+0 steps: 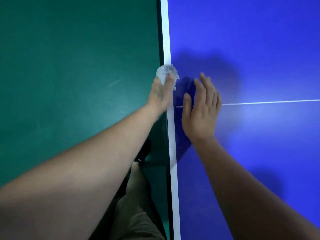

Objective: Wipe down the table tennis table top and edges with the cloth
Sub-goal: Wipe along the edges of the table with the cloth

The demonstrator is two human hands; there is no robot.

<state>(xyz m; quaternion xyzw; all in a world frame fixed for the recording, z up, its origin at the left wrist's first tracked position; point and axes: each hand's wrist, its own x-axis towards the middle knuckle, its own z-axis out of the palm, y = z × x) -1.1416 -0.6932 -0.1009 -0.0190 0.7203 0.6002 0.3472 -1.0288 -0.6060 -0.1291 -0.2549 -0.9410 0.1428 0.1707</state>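
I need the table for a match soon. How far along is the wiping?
Nothing visibly marks any part as finished. In hand: the left hand grips the crumpled cloth against the white edge stripe, while the right hand is open over the blue top. How much top and edge remains can't be told.

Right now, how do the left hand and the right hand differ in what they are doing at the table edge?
The left hand grips a crumpled white cloth against the table's white edge band; the right hand holds nothing. The left hand's fingers curl round the cloth; the right hand's fingers are straight and spread over the blue top. The left hand sits at the rim, the right hand further in, by the white centre line. Both arms are bare.
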